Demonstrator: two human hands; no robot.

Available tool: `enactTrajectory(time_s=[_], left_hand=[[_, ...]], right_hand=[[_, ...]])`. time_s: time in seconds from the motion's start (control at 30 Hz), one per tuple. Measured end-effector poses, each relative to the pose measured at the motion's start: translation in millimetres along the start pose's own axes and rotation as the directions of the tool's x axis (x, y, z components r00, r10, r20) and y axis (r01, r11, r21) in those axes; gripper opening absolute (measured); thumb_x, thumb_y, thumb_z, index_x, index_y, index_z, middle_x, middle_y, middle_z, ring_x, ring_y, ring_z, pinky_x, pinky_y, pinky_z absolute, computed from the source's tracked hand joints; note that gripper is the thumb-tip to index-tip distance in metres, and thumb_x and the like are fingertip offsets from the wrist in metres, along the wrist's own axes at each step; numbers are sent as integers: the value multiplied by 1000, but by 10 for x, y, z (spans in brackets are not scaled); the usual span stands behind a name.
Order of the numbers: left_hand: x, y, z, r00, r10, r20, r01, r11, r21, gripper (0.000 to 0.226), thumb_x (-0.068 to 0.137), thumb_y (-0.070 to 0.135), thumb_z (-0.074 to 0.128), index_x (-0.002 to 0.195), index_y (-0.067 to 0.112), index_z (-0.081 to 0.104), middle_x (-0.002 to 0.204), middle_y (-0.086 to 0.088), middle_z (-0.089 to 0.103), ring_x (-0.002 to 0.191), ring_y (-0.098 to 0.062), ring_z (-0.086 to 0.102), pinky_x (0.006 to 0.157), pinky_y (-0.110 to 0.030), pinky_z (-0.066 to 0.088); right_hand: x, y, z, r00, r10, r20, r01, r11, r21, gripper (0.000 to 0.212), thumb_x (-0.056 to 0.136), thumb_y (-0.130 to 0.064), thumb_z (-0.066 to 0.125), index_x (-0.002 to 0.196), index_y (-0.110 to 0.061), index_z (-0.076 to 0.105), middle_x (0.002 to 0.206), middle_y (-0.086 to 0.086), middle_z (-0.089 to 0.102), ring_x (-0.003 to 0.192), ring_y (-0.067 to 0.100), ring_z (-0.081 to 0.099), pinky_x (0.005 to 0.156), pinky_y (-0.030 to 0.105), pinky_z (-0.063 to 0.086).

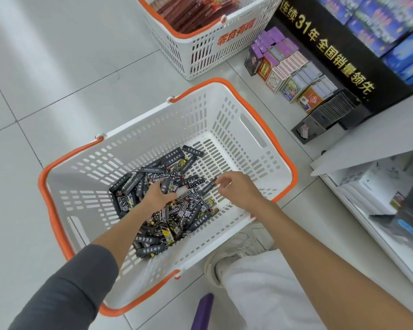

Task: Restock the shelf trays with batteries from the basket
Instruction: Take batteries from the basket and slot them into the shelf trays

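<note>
Batteries (174, 222) heap beneath your left hand (160, 195), curled on a few; your right hand (239, 189) pinches one. Grip firmly before lifting.

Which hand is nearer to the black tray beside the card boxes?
Right. The right hand is below-left of the black tray; the left hand grips batteries farther left in the basket.
</note>
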State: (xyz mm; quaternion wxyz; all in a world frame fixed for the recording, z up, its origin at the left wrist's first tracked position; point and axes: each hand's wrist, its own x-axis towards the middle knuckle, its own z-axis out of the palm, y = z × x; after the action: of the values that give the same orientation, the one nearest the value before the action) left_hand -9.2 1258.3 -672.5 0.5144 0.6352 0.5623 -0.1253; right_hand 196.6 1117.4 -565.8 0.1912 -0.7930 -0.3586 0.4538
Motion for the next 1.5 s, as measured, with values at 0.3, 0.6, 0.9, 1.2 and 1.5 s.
enactTrajectory(time_s=[0.3, 0.6, 0.9, 1.2, 1.5], left_hand=[[-481, 273, -117, 997, 66, 39, -50, 946, -320, 97, 89, 39, 68, 156, 11, 4, 162, -13, 16, 141, -40, 30, 114, -51, 29], [-1343, 1224, -381, 956, 266, 120, -169, 839, -517, 45, 86, 38, 73, 111, 7, 53, 97, -14, 65, 74, -32, 63, 65, -41, 44], [-2544, 2484, -204, 848, 524, -83, -438, 603, -667, 18, 90, 17, 66, 99, 6, 56, 77, -9, 60, 58, -21, 55, 53, -32, 46], [-3688, 3175, 278, 746, 662, -68, -512, 505, -695, 63, 76, 42, 76, 125, 9, 54, 111, -13, 66, 94, -25, 67, 70, -40, 59], [-4402, 3689, 778, 628, 775, 73, -578, 527, -623, 35, 91, 19, 68, 120, 12, 50, 111, -13, 63, 95, -23, 58, 65, -29, 57]], right_hand=[[-191, -238, -117, 999, -18, -36, 23, 992, 125, 16, 92, -10, 57, 100, -19, 68, 99, 0, 65, 52, 6, 50, 48, 19, 42], [-844, -661, -750, 972, -87, -218, 151, 943, 298, 12, 90, -7, 63, 97, -16, 69, 93, 5, 69, 66, 10, 62, 63, 22, 51], [-1995, -979, -1313, 959, -170, -228, 229, 936, 267, 24, 79, -22, 79, 92, -12, 61, 93, 9, 69, 77, 13, 64, 67, 24, 51], [-3169, -818, -1869, 887, -198, -417, 349, 879, 325, 25, 79, -2, 75, 93, -13, 57, 82, 6, 69, 69, 11, 62, 73, 29, 50], [-4422, -290, -2506, 760, -196, -620, 456, 840, 293, 64, 88, 0, 64, 140, -30, 42, 86, 6, 66, 77, 12, 64, 74, 26, 54]])
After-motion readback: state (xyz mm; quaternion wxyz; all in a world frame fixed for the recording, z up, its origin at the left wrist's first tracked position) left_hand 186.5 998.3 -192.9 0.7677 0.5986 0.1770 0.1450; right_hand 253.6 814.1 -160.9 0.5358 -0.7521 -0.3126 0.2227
